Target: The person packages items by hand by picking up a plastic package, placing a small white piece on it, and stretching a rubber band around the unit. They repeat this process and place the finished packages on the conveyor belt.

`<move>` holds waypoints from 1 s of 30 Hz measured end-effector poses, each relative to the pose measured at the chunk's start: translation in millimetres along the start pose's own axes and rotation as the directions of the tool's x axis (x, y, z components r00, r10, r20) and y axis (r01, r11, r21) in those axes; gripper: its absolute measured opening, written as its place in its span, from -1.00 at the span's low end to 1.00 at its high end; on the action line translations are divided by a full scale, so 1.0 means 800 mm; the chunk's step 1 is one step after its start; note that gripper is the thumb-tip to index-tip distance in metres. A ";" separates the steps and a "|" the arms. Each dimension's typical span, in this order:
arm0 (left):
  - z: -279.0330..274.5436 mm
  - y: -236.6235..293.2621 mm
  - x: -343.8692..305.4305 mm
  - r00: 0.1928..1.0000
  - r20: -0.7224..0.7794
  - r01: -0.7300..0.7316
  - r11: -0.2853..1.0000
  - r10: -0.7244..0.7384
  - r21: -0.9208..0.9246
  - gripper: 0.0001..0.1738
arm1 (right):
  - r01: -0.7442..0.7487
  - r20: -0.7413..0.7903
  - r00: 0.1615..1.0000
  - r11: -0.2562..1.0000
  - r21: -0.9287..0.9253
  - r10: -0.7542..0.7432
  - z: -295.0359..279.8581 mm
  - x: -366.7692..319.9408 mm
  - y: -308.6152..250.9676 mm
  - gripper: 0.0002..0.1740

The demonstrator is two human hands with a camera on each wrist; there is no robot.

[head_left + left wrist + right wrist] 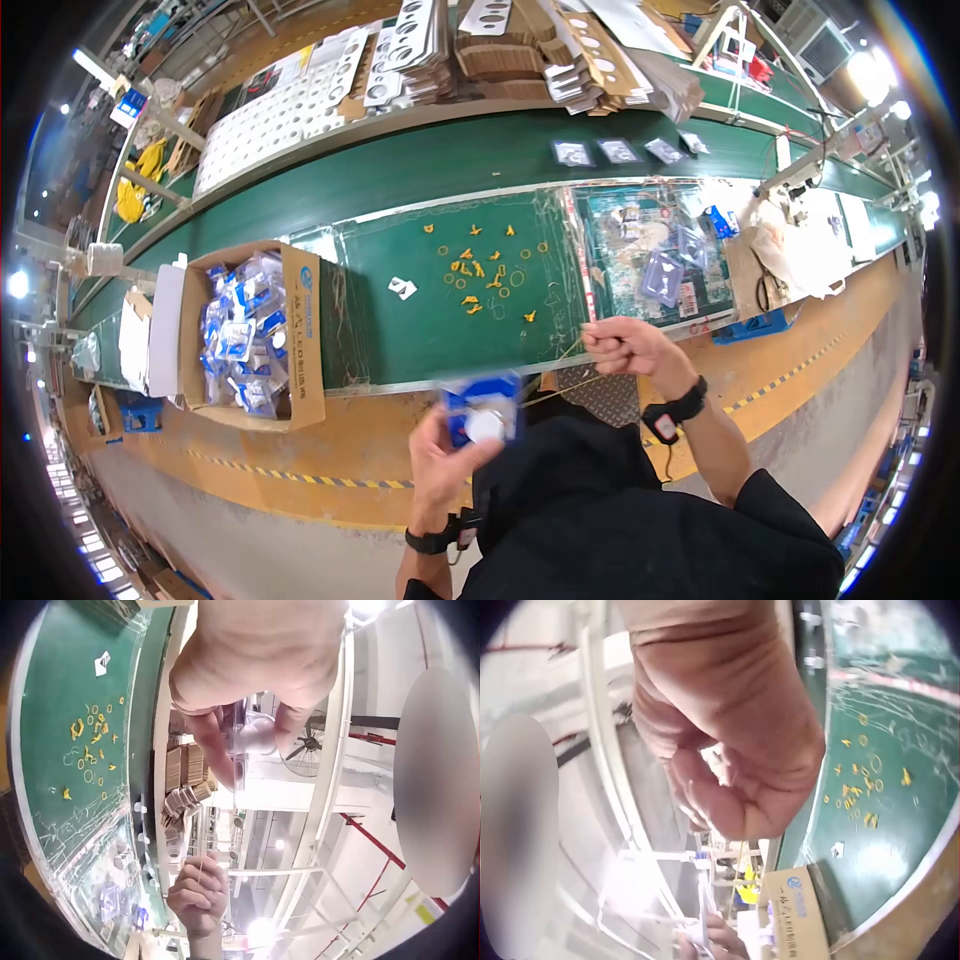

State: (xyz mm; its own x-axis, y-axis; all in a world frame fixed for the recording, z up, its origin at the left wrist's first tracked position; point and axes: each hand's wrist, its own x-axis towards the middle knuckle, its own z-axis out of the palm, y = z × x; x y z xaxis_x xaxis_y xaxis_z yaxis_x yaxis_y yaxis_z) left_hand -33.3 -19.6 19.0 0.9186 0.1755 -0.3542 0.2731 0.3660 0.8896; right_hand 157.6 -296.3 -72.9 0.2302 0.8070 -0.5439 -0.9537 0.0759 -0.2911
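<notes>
In the head view my left hand (445, 465) holds a blue-and-white packet (482, 405) with a round white piece in it, thumb over the front. The left wrist view shows this packet edge-on between thumb and fingers of the left hand (255, 667). My right hand (635, 350), off to the right with curled fingers, pinches a thin yellowish strand (570, 349) that runs toward the packet. Within the right hand (727, 750) its pinched end is hidden. Small yellow pieces and rings (478, 268) lie scattered on the green table (400, 340).
A cardboard box (305, 340) full of similar blue-and-white packets stands at left. A small white piece (402, 288) lies near it. Clear plastic packs (662, 277) lie at right, several small packets (618, 151) farther back. Stacked cardboard sheets (500, 75) fill the back shelf.
</notes>
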 end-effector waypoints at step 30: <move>-0.038 -0.054 0.002 0.977 -0.211 -0.066 0.912 -0.022 -0.404 -0.53 | 0.326 -0.038 0.884 0.672 -0.665 -0.466 0.178 0.081 0.104 -0.69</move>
State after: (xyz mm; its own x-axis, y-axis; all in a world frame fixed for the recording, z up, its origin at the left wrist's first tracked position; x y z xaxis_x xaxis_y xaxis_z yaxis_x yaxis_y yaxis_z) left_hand -52.5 -7.5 -28.8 0.8310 0.3564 -0.4270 0.0727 0.6915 0.7187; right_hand 65.5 -154.0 -20.4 0.6549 0.6562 -0.3750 -0.4377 -0.0753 -0.8960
